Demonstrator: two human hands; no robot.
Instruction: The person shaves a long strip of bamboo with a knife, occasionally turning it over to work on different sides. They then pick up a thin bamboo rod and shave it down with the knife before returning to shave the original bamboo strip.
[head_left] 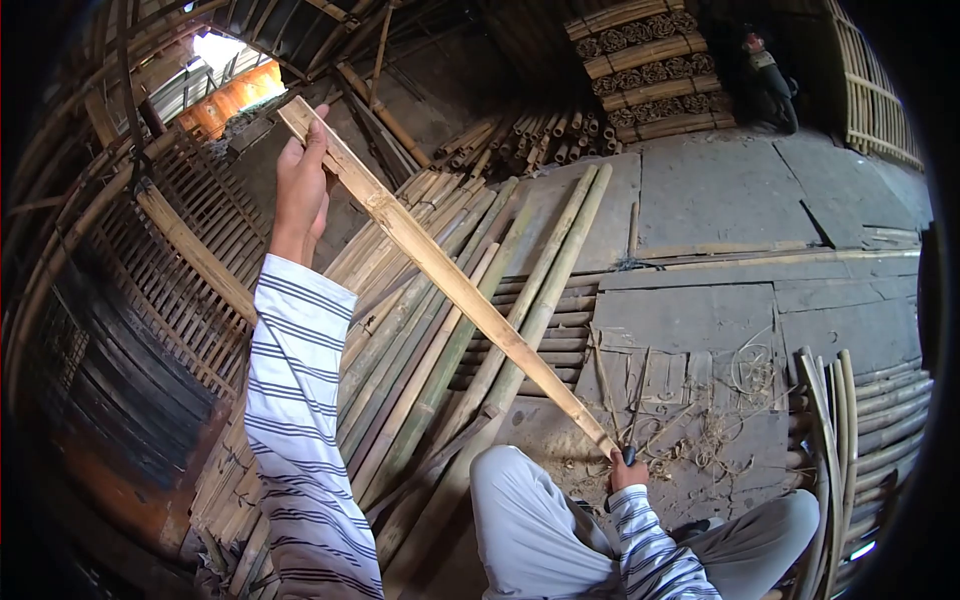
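A long split bamboo slat [450, 280] runs diagonally across the view, its pale inner face turned up. My left hand [302, 185] is raised at the upper left and closed around the slat's far end, thumb along the edge. Down by my knees, my right hand [627, 474] is closed at the slat's narrow lower end. A black handle-like piece [629, 456] shows at those fingers; the rest of this tool is hard to make out. Thin fibres and shavings [715, 435] lie on the floor just beyond my right hand.
Long bamboo poles [545, 290] and split lengths lie to the left of my legs. Bamboo strips [835, 440] stand at the right. Stacked bundles [655, 65], a pole pile [540, 135] and a motorbike [770, 80] are at the back. A slatted bamboo panel [170, 260] is at left.
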